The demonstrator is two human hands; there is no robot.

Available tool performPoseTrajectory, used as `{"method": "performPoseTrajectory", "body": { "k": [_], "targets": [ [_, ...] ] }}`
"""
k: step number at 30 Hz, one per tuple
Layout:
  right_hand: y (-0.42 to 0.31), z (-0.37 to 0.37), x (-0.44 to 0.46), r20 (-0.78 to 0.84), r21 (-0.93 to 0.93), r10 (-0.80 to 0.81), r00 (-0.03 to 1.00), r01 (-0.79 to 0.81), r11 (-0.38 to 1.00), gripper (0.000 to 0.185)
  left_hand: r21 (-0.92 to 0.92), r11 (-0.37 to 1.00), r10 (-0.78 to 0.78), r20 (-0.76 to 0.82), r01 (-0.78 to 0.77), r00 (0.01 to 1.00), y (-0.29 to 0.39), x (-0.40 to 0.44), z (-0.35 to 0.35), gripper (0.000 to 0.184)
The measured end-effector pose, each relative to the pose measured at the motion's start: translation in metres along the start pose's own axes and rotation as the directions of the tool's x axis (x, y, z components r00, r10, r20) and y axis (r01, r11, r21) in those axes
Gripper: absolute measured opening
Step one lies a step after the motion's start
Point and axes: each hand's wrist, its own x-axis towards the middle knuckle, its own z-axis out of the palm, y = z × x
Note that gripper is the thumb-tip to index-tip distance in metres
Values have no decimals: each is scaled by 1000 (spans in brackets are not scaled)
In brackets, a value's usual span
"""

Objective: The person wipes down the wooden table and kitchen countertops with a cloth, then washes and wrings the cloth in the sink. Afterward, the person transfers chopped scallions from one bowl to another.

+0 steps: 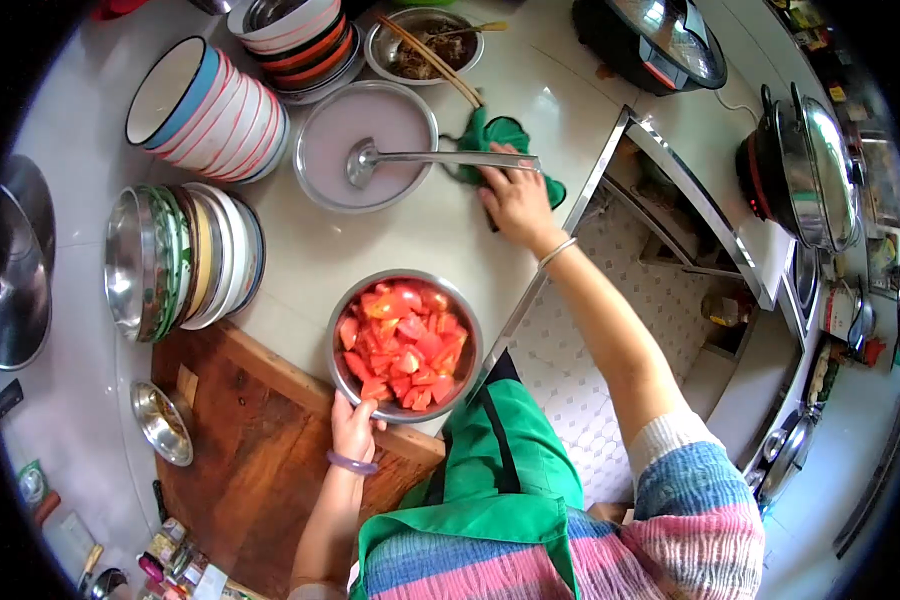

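Observation:
My left hand point(355, 428) grips the near rim of a steel bowl point(475, 345), fingers closed on its edge. Chopped tomatoes point(405, 345) in red chunks fill the bowl. At the counter's edge, my right hand point(518, 205) presses on a bunched green cloth point(505, 132), its fingers partly hidden. Across those fingers runs the handle of a steel ladle point(440, 157). The ladle's head rests in a bowl of cloudy, pale liquid point(320, 130).
Stacked enamel bowls point(220, 115) and plates point(220, 250) stand left. Behind are a bowl of dark food point(410, 60) and chopsticks point(430, 62). A wooden board point(235, 440) lies near left; a lidded pot point(810, 170) sits right. An open drawer point(670, 190) juts below the counter.

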Motion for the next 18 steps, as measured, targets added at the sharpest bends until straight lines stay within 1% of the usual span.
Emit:
{"method": "performPoseTrajectory", "body": {
  "k": [2,3,4,6,8,9,10,12,14,15,18],
  "targets": [
    [-29,2,-12,-8,109,-55,998,56,992,45,-2,1000,-2,-40,2,999,-4,-16,-21,44],
    [-46,1,-18,-36,105,-82,996,85,991,42,-3,1000,3,-56,-3,998,0,-26,-26,43],
    [-64,-1,-24,59,113,-94,994,87,990,44,-28,1000,4,-61,-6,998,3,-35,-31,43],
    [-101,5,-39,137,206,-193,972,163,965,49,-91,996,21,-77,-27,997,8,-49,-40,43],
    [-138,13,-44,207,235,-300,931,251,939,52,-122,991,32,-128,-48,991,12,-62,-45,45],
    [-153,20,-39,206,287,-363,909,298,910,51,-130,990,27,-156,-47,987,18,-71,-45,46],
    [-169,27,-29,183,297,-384,905,321,899,50,-139,989,17,-184,-43,983,22,-79,-47,47],
    [-198,46,5,136,314,-412,901,356,880,49,-145,986,53,-197,-83,979,24,-87,-54,43],
    [-224,76,35,13,358,-335,942,309,881,47,-155,983,60,-212,-94,975,25,-96,-58,41],
    [-236,85,50,-39,325,-302,952,298,898,44,-165,980,70,-237,-111,969,27,-98,-57,38],
    [-244,87,59,5,290,-356,934,339,895,42,-140,982,92,-249,-130,964,27,-100,-63,40]
  ]
}}
